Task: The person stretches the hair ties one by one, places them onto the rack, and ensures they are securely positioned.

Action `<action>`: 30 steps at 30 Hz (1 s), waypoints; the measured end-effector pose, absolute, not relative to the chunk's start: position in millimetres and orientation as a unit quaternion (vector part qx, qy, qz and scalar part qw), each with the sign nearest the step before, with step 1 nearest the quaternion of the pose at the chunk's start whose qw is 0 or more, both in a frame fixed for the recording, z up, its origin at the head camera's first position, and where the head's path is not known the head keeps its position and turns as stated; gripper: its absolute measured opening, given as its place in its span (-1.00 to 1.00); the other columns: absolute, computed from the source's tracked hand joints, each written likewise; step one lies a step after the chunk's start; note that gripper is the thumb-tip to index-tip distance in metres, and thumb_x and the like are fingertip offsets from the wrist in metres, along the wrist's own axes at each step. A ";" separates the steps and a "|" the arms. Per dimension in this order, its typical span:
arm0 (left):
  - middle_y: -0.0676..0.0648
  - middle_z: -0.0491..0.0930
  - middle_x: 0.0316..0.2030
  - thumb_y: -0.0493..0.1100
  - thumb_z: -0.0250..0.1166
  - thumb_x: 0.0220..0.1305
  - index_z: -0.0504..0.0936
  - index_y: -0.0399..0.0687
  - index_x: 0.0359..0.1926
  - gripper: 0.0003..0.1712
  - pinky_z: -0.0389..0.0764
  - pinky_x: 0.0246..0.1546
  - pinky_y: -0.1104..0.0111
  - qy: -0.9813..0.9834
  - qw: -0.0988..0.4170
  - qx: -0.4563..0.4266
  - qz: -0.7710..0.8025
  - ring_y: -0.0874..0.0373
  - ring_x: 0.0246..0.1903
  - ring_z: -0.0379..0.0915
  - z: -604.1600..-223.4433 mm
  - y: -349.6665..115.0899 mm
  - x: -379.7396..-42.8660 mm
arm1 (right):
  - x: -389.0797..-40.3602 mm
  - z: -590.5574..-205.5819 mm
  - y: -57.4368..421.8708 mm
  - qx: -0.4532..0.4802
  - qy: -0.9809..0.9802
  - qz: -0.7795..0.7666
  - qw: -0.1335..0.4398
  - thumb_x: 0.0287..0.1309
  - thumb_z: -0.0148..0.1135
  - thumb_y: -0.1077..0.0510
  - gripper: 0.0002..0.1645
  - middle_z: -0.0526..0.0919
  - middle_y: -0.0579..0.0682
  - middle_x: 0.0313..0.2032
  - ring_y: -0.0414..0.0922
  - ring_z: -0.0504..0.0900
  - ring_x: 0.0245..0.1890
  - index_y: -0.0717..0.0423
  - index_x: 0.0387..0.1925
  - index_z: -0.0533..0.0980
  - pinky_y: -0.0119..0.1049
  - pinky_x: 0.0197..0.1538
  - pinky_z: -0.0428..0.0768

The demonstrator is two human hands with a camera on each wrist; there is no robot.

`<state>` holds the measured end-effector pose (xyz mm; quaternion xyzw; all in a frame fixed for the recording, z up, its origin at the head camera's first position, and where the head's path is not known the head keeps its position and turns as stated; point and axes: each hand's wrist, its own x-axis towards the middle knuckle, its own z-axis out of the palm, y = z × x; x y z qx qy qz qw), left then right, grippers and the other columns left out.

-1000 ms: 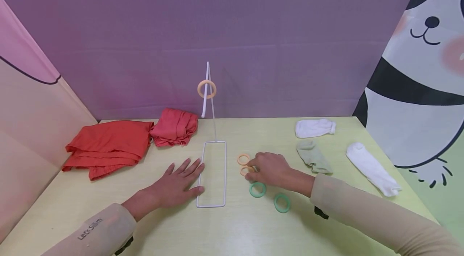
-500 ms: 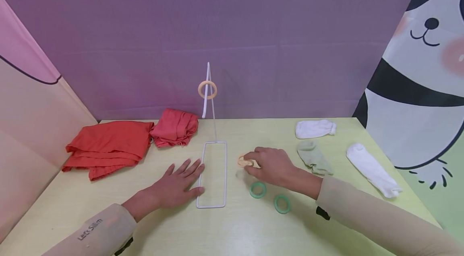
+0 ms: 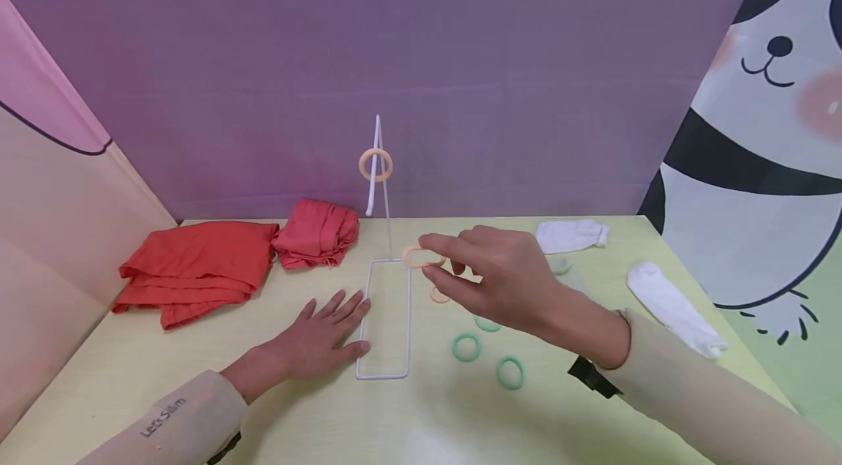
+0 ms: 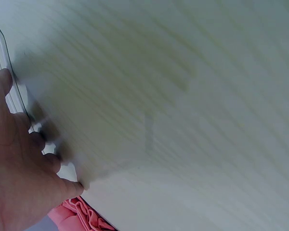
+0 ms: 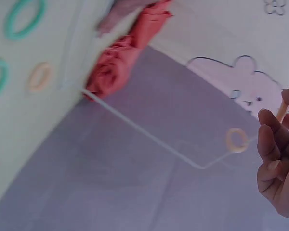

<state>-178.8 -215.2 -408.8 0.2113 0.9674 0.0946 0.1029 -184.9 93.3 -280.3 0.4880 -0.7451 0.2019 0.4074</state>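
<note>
Between thumb and fingers my right hand (image 3: 506,275) pinches an orange ring (image 3: 414,264), raised above the table just right of the white wire stand (image 3: 408,319). Another orange ring (image 3: 376,165) hangs on the stand's upper arm. My left hand (image 3: 316,341) lies flat with fingers spread, its fingertips over the left side of the stand's base. In the left wrist view, the fingers (image 4: 50,163) reach to the wire. On the table beneath my right hand lie an orange ring (image 3: 438,295), partly hidden, and several green rings (image 3: 466,359).
Two red cloths, one wide (image 3: 197,260) and one bundled (image 3: 317,232), lie at the back left. On the right are a white sock (image 3: 674,308), another white sock (image 3: 571,235) and a grey-green sock (image 3: 560,265) partly hidden by my right hand. A purple backdrop (image 3: 526,85) stands behind the table.
My right hand has taken an orange ring from the table and lifted it up toward the stand. Another green ring shows under the hand. The left hand has stayed in place.
</note>
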 end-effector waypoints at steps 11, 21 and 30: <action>-0.04 -0.08 0.61 0.41 -0.03 0.42 0.01 0.09 0.59 -0.08 -0.20 0.43 -0.37 0.966 0.105 0.214 0.098 -0.22 0.59 -0.27 -416.4 -217.7 -182.3 | -163.1 -231.2 63.9 0.504 -0.664 0.193 0.517 0.16 0.38 0.03 -0.73 0.51 -0.17 -0.69 -0.26 0.46 -0.68 -0.03 -0.10 0.67 -0.42 -0.68 0.28; -0.03 -0.08 0.61 0.42 -0.05 0.42 0.01 0.09 0.60 -0.08 -0.19 0.43 -0.38 0.965 0.112 0.212 0.101 -0.21 0.59 -0.27 -410.6 -216.7 -179.7 | -199.9 -239.0 47.4 0.472 -0.651 0.131 0.580 0.13 0.41 0.04 -0.73 0.38 -0.15 -0.77 -0.21 0.31 -0.75 -0.07 -0.10 0.68 -0.38 -0.72 0.15; -0.06 -0.06 0.60 0.35 -0.02 0.45 0.04 0.05 0.59 -0.12 -0.19 0.44 -0.37 0.966 0.102 0.216 0.101 -0.22 0.59 -0.25 -411.4 -216.4 -177.5 | -233.4 -242.6 39.4 0.444 -0.654 0.106 0.603 0.20 0.36 0.01 -0.74 0.37 -0.14 -0.78 -0.19 0.31 -0.76 -0.10 -0.07 0.69 -0.35 -0.73 0.13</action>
